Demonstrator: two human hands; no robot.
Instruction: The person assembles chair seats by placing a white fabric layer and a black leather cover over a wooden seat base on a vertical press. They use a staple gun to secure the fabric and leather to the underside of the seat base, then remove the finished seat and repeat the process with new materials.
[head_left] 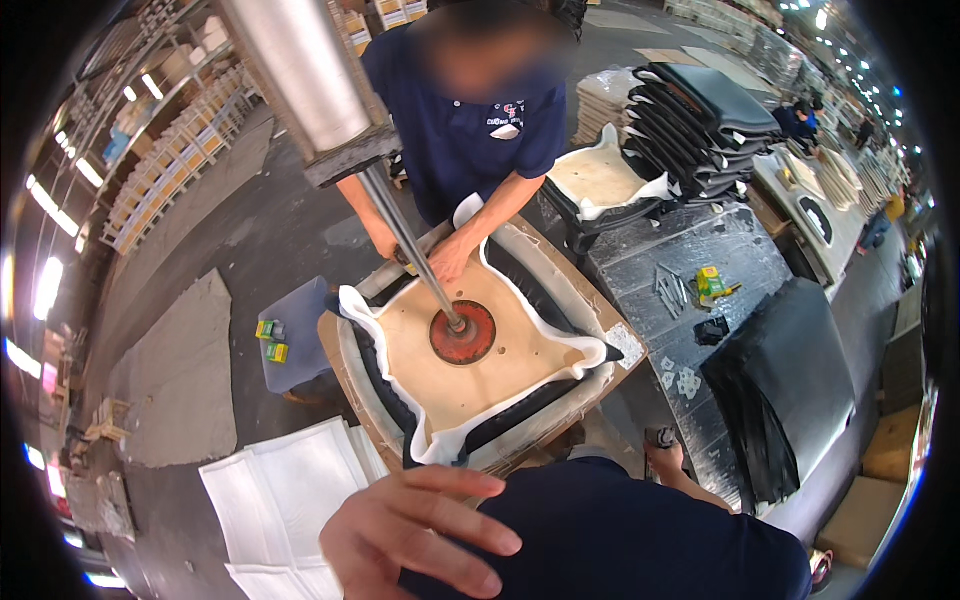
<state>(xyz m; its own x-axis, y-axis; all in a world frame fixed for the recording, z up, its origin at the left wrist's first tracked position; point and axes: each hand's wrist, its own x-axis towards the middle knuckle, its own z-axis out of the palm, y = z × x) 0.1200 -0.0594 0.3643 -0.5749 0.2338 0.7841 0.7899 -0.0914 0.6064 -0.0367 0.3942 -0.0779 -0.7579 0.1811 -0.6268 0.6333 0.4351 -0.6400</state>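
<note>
My left hand [420, 530] is raised at the bottom of the view, its fingers spread and holding nothing. At the right of my body, my right hand [668, 458] is closed around a small dark tool with a metal end [660, 437]; its kind is not clear. Before me lies a plywood seat board [410, 320] with white padding [445, 445] and black cover material [520, 285] around its edges. A red round disc [480, 345] on a metal press rod [415, 250] bears on the middle of the board. Both hands are apart from the board.
Opposite, a co-worker's hand [450, 257] rests at the board's far edge. A box-like frame [625, 345] surrounds the seat. To the right, a worktable [640, 260] carries black sheets [790, 370], metal strips and a yellow-green box [712, 283]. White sheets [280, 490] lie at lower left.
</note>
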